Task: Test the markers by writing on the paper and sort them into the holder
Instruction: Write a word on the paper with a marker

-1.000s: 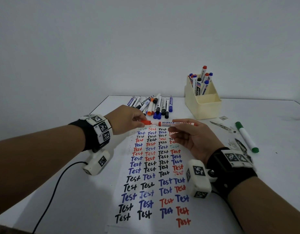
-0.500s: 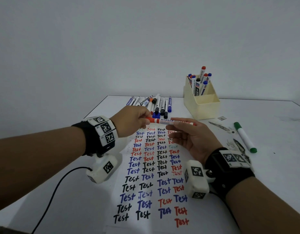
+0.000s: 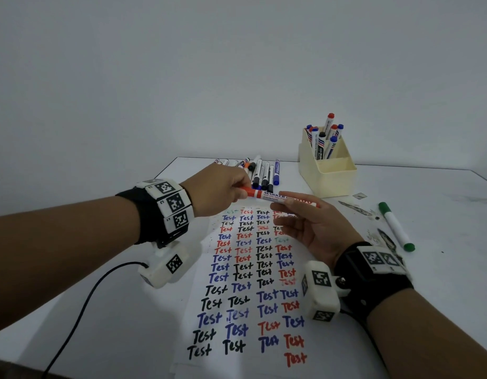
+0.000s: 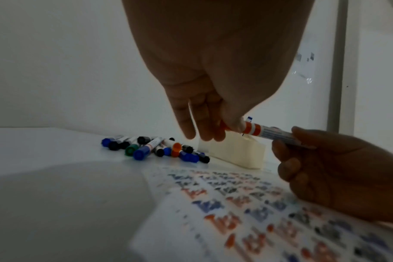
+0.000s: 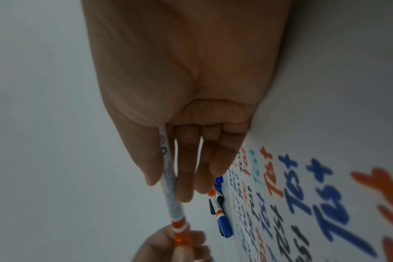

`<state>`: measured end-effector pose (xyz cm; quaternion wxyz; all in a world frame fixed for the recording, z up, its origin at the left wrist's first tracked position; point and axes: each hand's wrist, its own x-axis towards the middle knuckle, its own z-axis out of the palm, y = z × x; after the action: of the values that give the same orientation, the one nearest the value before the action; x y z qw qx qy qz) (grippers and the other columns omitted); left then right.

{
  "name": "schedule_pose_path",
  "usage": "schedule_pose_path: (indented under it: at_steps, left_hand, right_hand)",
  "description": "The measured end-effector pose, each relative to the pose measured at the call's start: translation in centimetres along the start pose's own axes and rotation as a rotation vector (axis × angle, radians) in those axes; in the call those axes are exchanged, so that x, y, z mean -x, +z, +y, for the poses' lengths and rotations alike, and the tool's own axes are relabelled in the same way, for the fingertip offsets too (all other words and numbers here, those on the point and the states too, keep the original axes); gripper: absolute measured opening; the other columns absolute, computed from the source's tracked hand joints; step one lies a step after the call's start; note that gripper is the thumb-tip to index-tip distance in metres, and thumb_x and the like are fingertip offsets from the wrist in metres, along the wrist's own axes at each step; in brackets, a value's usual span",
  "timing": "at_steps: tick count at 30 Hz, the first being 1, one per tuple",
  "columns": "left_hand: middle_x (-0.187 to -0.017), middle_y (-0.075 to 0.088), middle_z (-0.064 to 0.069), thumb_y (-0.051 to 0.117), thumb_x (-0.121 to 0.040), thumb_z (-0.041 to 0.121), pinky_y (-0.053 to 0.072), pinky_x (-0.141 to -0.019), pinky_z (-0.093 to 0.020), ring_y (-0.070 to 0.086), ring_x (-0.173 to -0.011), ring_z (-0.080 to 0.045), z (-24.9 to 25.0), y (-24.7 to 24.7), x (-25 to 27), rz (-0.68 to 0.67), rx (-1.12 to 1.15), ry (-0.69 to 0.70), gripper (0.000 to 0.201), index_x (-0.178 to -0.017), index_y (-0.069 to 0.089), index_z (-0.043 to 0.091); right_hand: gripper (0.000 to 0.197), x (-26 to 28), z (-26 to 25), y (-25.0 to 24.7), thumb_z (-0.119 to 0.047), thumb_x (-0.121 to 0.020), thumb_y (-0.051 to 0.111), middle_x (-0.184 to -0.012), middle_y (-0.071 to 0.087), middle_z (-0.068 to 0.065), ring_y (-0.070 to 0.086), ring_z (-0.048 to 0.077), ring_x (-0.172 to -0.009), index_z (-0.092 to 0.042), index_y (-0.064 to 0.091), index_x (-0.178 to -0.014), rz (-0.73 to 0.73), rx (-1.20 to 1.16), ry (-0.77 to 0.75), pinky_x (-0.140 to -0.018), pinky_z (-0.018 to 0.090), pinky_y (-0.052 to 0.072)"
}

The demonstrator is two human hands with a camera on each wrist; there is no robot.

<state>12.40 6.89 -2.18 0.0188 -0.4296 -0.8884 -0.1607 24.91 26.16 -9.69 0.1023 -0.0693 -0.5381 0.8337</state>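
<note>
The orange marker (image 3: 280,197) is held level above the paper (image 3: 245,283), cap end pinched by the left hand (image 3: 220,188), barrel pinched by the right hand (image 3: 310,222), holder (image 3: 329,176) beyond the right grip.

Both hands meet raised at mid-view, left hand (image 3: 221,188) knuckles-up with fingertips pinched, right hand (image 3: 309,222) palm-up with fingers curled.

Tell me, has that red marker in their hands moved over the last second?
Yes. The red marker has lifted up and away toward the loose marker pile; earlier it lay over the paper's top rows of writing, now just beyond them.
</note>
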Motion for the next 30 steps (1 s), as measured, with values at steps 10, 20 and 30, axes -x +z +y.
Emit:
schedule_pose_path:
  at_steps: [10,20,30]
  left_hand:
    - [-0.167,-0.010,-0.004,0.024,-0.047,0.108,0.009,-0.122,-0.054,-0.004,-0.154,-0.030,-5.7,2.6,1.4,-0.564,-0.322,-0.219,0.142,-0.158,-0.010,0.026]
    - [-0.159,-0.036,0.000,0.038,-0.047,0.107,-0.002,-0.119,-0.063,-0.024,-0.149,-0.030,-6.6,3.9,1.6,-0.734,-0.324,-0.322,0.138,-0.150,-0.026,0.042]
    - [-0.160,-0.034,0.000,0.036,-0.039,0.107,-0.003,-0.121,-0.059,-0.021,-0.151,-0.030,-6.5,4.1,1.2,-0.734,-0.364,-0.325,0.143,-0.150,-0.026,0.042]
  right_hand:
    - [0.012,-0.3,0.4,-0.1,-0.005,-0.091,0.072,-0.089,0.072,0.017,0.067,0.020,-0.073,-0.007,0.081,-0.100,0.067,0.017,0.008,-0.067,0.027,0.060]
    - [0.022,0.2,0.0,0.0,0.003,-0.090,0.067,-0.104,0.073,0.028,0.074,0.029,-0.084,0.007,0.071,-0.112,0.101,-0.183,-0.009,-0.074,0.030,0.064]
    - [0.033,-1.7,-4.8,0.0,-0.004,-0.095,0.069,-0.113,0.069,0.023,0.076,0.029,-0.086,-0.014,0.049,-0.119,0.447,0.066,-0.396,-0.083,0.042,0.063]
